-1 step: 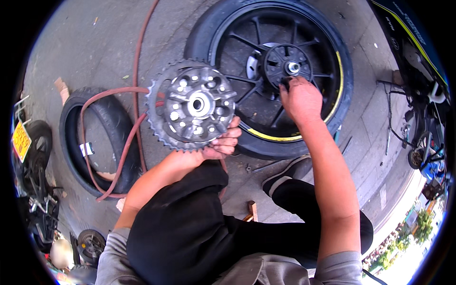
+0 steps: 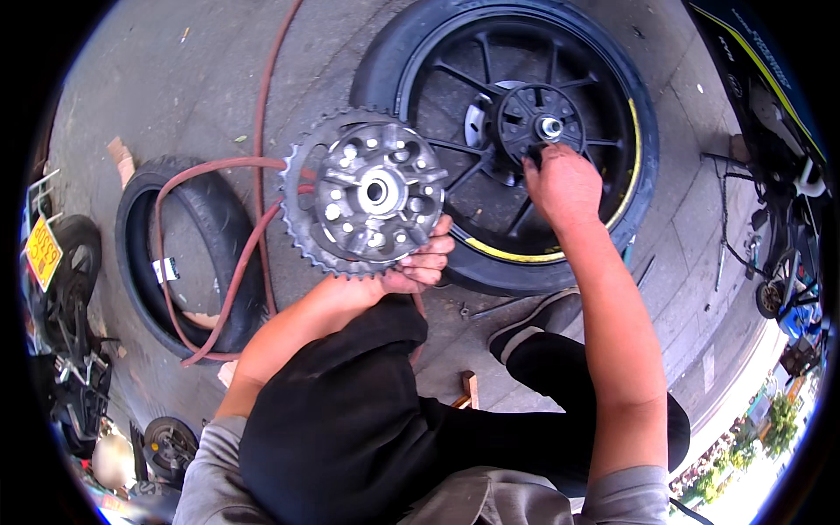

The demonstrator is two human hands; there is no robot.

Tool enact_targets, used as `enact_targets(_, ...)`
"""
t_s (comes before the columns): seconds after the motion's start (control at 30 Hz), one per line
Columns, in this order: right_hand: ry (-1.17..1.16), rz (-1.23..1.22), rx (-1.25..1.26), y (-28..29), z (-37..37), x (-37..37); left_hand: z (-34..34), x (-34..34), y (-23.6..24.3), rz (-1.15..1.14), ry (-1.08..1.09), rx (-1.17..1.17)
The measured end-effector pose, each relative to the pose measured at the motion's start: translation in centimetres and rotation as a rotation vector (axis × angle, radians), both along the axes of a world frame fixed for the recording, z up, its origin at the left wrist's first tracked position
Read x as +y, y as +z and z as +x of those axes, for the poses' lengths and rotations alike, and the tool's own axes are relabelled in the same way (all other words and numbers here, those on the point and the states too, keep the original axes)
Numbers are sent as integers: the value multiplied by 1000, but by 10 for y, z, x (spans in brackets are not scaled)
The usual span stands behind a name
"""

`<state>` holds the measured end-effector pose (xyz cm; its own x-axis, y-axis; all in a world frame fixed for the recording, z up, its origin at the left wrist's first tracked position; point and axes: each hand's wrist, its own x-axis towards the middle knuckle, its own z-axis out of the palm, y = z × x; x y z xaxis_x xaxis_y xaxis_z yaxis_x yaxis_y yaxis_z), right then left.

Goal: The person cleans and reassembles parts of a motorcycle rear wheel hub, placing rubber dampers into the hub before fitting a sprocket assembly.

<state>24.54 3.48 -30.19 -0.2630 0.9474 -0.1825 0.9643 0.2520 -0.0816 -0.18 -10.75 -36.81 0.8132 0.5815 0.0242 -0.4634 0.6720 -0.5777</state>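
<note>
Two bare hands, seen from above. Nearest, at 6 o'clock: black trousers [image 2: 341,402], with grey sleeves [image 2: 626,494] at 5 and 7 o'clock. Just past the knee, near centre: left hand [image 2: 420,267], holding a metal sprocket assembly [image 2: 354,197] with fingers curled around its lower right edge. Sprocket at 11 o'clock from those fingers, studded face turned up toward the camera; at 9 o'clock from the right hand, well apart from it. At 4 o'clock from centre, one dark shoe [image 2: 556,313] on grey paving [image 2: 420,350]. Right hand [image 2: 564,184] at 2 o'clock from the left, fingers bunched narrowly at the near side of a wheel hub [image 2: 516,118], just below a bright metal collar [image 2: 549,129]; impossible to tell if gripping anything. Around that hub, at 1 o'clock: black spoked wheel [image 2: 464,76], tyre on, lying flat. At 9 o'clock, loose tyre [image 2: 232,236], crossed by a reddish hose [image 2: 260,105] running up to 11 o'clock. Farther off: parked motorcycle [image 2: 79,254] at 9 o'clock, dark bodywork [image 2: 761,105] at 2, greenery [image 2: 779,429] at 4.
</note>
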Motion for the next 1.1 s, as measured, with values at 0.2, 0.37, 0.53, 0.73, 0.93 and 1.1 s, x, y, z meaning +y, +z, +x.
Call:
enact_targets(0.2,-378,-184,-19,9,-30,3,1,-4,-7,-18,3,-16)
enact_targets(0.37,-558,-40,194,-13,-32,-10,2,-1,-7,42,-9,2)
enact_targets(0.53,-703,-154,560,-28,-11,-8,4,-1,-8,13,-15,-20)
enact_targets(0.73,-390,-141,443,-15,3,-13,1,-1,-3,4,3,-11)
enact_targets(0.93,-250,-16,295,-16,11,-20,1,-4,-2,-30,-2,-1)
enact_targets(1.1,109,66,63,-10,26,-12,1,0,0,-15,-4,-13)
